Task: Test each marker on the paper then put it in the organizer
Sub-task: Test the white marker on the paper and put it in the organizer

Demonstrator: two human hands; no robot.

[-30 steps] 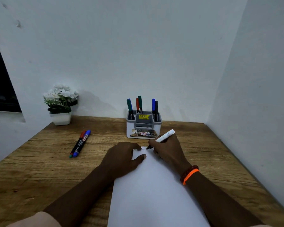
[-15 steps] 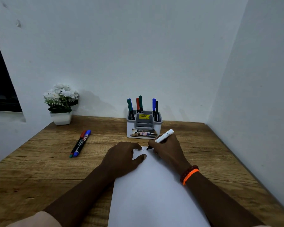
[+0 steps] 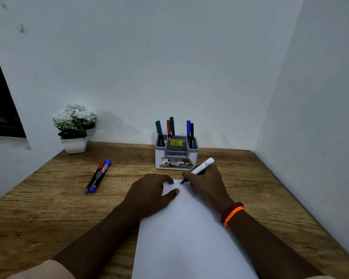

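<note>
A white sheet of paper lies on the wooden desk in front of me. My right hand grips a white-barrelled marker with its dark tip touching the paper's top edge, beside a thin zigzag scribble. My left hand rests flat on the paper's upper left corner, fingers spread, holding nothing. The grey and white organizer stands just behind the paper with several markers upright in it. Two more markers, one red-capped and one blue-capped, lie side by side on the desk to the left.
A small white pot of white flowers stands at the back left of the wooden desk. White walls close in behind and on the right. A dark window is at far left.
The marker in my right hand has tilted slightly and its tip has shifted a little along the paper's top edge, leaving a small dark mark. My left hand has stayed put.
</note>
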